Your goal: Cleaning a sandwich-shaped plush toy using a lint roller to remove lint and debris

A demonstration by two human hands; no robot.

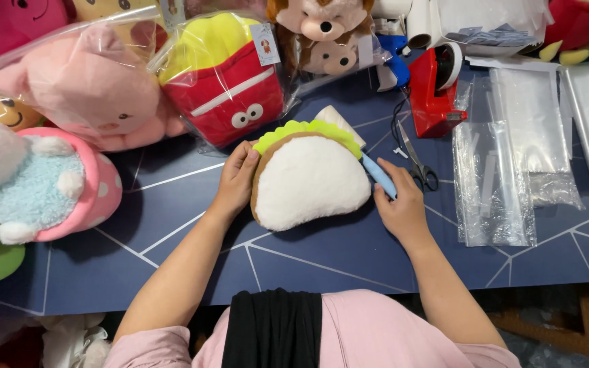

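Head view, table: a dark blue table [322, 255] with thin white lines, crowded along its far edge and bare toward the near edge.
Taco plush: a white taco plush [310, 182] with a green frill lies flat at the table's middle.
Left hand: the left hand [238, 178] rests against the plush's left edge, grip curled onto it.
Right hand: the right hand [399, 203] sits just right of the plush, grip pinching a light blue tool [379, 174].
Packages: bagged fries plush [223, 76] with a small hanging tag [265, 43]; bagged pink plush [90, 88] to its left.
Right side: scissors [417, 163], red tape dispenser [436, 88], clear plastic bags [512, 157].
Open room: the bare strip before the person's arms.
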